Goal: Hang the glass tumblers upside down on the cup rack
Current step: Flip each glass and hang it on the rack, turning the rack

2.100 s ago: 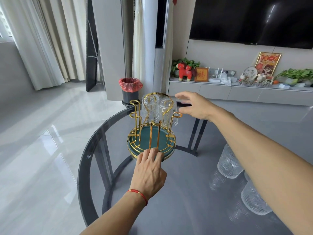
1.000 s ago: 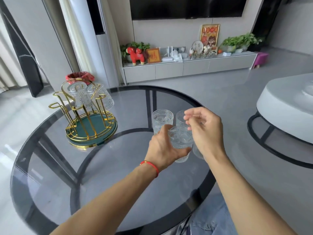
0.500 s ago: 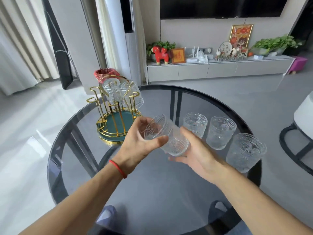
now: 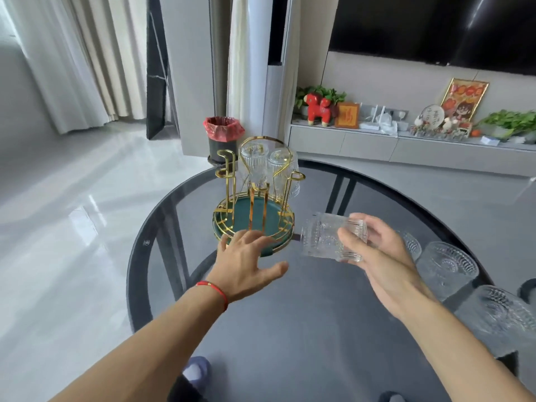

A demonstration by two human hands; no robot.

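Holding a ribbed glass tumbler [image 4: 333, 237] on its side above a round dark glass table [image 4: 304, 329] — right hand [image 4: 380, 256] curled around it, thumb across the near wall, fingers [image 4: 368, 224] wrapped over the far side, mouth pointing left. Left hand [image 4: 246, 262] empty, palm down, fingers spread wide, tips just short of or touching the near rim of the cup rack [image 4: 255, 198]; contact cannot be told. Red string [image 4: 213, 288] on the left wrist.

Rack: gold wire posts rising from a round green tray, set on the table's far left part. Two tumblers [image 4: 268, 169] hung upside down on the rear posts, side by side; front posts bare.

Three more tumblers [image 4: 446, 266] upright on the table at the right edge, just past the right hand, one partly hidden behind it. Beyond the table — a black bin [image 4: 223, 139] with a red liner.
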